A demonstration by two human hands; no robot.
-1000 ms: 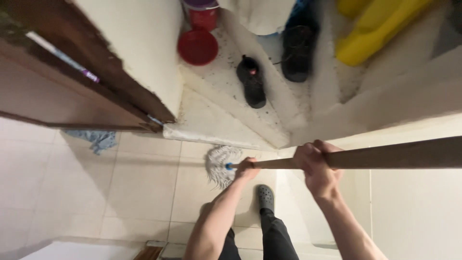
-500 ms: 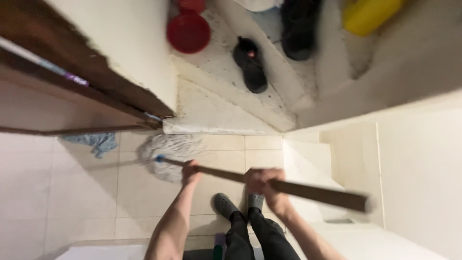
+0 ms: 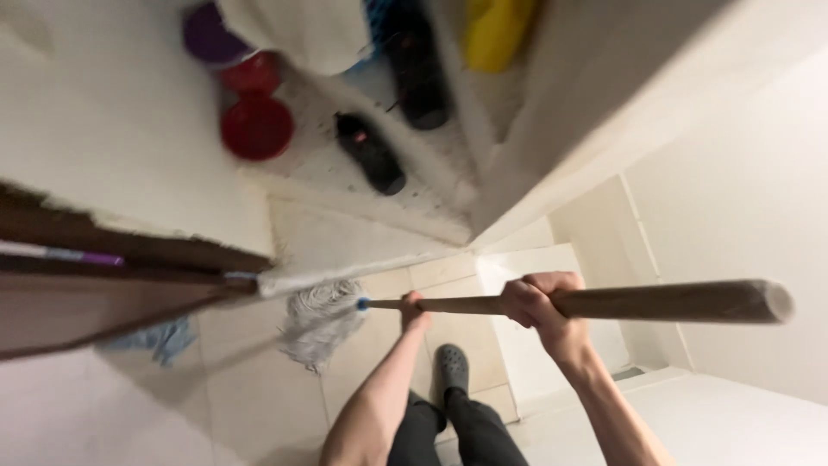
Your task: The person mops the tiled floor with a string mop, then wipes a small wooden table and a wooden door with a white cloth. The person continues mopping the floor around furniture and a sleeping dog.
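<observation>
Mop head (image 3: 321,319) now back against foot of bottom step (image 3: 345,263), bunched, no longer spread on tiles beside blue rag (image 3: 155,339). Wooden handle (image 3: 604,303) level again, not sloping down. Right hand (image 3: 539,306) higher, left hand (image 3: 414,311) closer to mop head. View tilted: purple lid (image 3: 207,39) visible.

Head-worn view, steeply down, close.

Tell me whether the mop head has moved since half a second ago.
Yes. The mop head has shifted right along the tiles, away from the blue rag and closer to the step edge.
</observation>
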